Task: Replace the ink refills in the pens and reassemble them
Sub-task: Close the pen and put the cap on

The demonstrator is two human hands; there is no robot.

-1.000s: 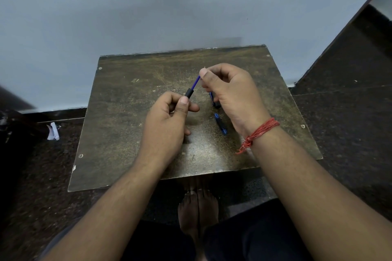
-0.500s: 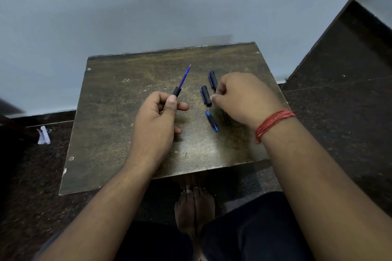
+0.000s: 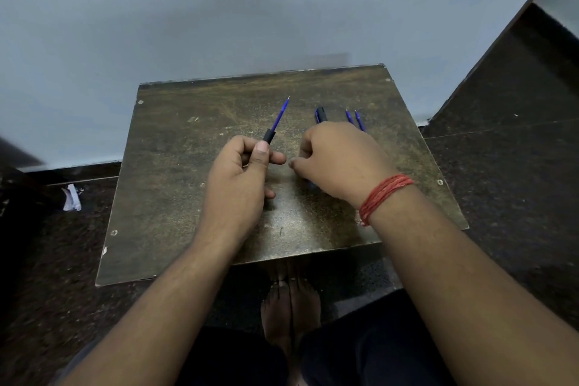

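My left hand (image 3: pixel 238 185) is closed around a black pen barrel (image 3: pixel 269 136), from which a blue refill (image 3: pixel 280 114) sticks out, pointing up and away. My right hand (image 3: pixel 338 163), with a red thread (image 3: pixel 383 194) on the wrist, rests knuckles-up on the small worn table (image 3: pixel 175 166). Its fingers curl down over loose pen parts, and whether they grip one is hidden. A black and blue pen piece (image 3: pixel 321 114) pokes out just beyond the knuckles. Two loose blue refills (image 3: pixel 355 118) lie side by side to its right.
The table stands against a pale wall on a dark speckled floor. A crumpled scrap of paper (image 3: pixel 72 197) lies on the floor to the left. Bare feet (image 3: pixel 291 307) show under the table's near edge.
My right hand let go of the refill tip and dropped to the table over the loose pen parts, then slid left. The left hand kept hold of the barrel and refill.
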